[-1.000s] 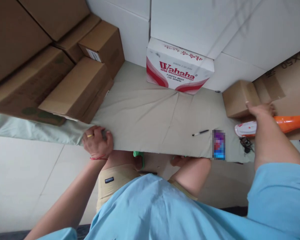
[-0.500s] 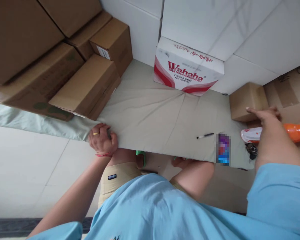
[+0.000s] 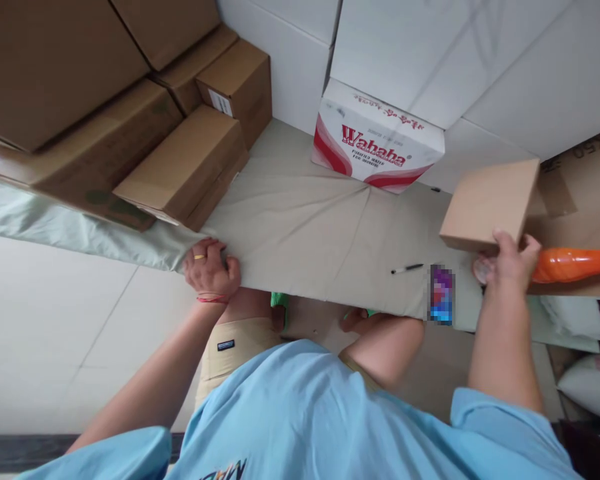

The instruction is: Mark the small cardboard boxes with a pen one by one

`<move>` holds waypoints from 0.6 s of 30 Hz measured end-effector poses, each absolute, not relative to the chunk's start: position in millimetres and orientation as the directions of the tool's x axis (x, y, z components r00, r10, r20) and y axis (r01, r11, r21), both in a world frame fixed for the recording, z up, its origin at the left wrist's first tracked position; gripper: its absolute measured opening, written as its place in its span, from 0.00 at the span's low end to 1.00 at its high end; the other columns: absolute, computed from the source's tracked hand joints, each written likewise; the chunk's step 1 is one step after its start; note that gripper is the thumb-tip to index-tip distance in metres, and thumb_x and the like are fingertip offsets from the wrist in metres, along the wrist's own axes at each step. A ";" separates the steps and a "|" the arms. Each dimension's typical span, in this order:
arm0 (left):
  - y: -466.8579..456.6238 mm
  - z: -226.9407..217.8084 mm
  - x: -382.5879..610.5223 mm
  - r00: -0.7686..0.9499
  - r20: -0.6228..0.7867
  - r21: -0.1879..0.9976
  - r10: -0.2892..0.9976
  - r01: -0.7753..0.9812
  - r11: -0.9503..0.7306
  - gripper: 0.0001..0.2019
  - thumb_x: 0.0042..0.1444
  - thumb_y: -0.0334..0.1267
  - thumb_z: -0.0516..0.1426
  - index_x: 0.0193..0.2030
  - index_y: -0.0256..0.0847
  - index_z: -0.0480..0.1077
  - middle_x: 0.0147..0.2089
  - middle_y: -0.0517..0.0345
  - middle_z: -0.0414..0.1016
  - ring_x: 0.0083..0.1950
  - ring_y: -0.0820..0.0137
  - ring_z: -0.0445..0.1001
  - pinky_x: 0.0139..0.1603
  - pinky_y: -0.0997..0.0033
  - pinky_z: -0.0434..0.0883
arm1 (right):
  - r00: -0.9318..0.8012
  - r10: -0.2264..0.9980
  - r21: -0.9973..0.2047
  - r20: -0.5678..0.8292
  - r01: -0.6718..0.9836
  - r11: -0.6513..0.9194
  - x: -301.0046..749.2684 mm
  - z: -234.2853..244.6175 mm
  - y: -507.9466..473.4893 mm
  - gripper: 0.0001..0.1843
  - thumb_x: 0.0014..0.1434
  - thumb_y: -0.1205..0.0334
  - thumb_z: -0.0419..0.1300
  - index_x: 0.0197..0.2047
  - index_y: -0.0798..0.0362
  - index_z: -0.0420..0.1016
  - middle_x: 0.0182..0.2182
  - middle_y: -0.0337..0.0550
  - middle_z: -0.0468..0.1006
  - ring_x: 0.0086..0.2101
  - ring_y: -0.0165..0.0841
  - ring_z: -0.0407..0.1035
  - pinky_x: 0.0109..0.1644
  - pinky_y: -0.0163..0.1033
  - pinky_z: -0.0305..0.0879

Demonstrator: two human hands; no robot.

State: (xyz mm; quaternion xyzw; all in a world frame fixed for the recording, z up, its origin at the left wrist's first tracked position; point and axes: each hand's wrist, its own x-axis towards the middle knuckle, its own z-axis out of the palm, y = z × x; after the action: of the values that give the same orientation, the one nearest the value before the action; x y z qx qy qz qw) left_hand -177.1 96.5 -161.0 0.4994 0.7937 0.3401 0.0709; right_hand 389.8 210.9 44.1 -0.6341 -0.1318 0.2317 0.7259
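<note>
My right hand (image 3: 509,261) grips the near edge of a small plain cardboard box (image 3: 487,203) and holds it lifted and tilted above the table's right side. My left hand (image 3: 211,269) is closed on the front edge of the beige cloth (image 3: 300,233) that covers the table, fingers curled over the hem, a ring and a red wrist string showing. A black pen (image 3: 407,269) lies on the cloth between my hands, closer to the right one.
A white and red Wahaha carton (image 3: 377,143) stands at the back against the wall. Several brown boxes (image 3: 130,113) are stacked at the left. An orange and white object (image 3: 570,265) and a blurred-out item (image 3: 441,294) lie at the right near the edge.
My right hand has closed on the small box and raised it off the table toward me. The left hand stays on the cloth edge. The view has shifted slightly.
</note>
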 end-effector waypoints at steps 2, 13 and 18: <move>96.4 -157.2 -177.0 -0.497 0.232 0.649 0.836 0.719 0.247 0.14 0.58 0.40 0.60 0.49 0.39 0.74 0.65 0.32 0.75 0.71 0.37 0.71 0.75 0.31 0.64 | 0.764 0.637 -0.986 -0.106 -0.166 0.035 377.0 34.9 161.9 0.18 0.55 0.65 0.70 0.50 0.47 0.84 0.57 0.45 0.85 0.39 0.35 0.82 0.41 0.45 0.78; 58.5 -76.3 -81.9 -0.025 -0.225 0.968 0.974 0.106 0.227 0.31 0.64 0.66 0.62 0.59 0.42 0.71 0.60 0.43 0.76 0.60 0.52 0.82 0.58 0.48 0.83 | 0.096 0.779 -0.605 -0.620 -0.691 -0.396 253.4 -36.8 17.4 0.30 0.59 0.35 0.74 0.58 0.42 0.83 0.52 0.41 0.90 0.47 0.44 0.86 0.41 0.51 0.87; 57.7 -40.3 -52.4 0.183 -0.416 0.852 0.891 -0.264 0.452 0.57 0.56 0.76 0.66 0.82 0.47 0.53 0.69 0.38 0.72 0.68 0.47 0.78 0.62 0.45 0.81 | 0.075 0.798 -0.683 -0.598 -0.569 -0.458 211.2 -37.8 24.3 0.33 0.58 0.36 0.76 0.59 0.43 0.81 0.52 0.41 0.89 0.44 0.40 0.84 0.40 0.47 0.87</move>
State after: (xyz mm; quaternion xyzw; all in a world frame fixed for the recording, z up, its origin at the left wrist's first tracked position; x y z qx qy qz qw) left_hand -52.4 57.7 -40.3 0.3214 0.4876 0.4133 0.6987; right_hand 211.2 24.3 -37.8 -0.5276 -0.1088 0.6714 0.5090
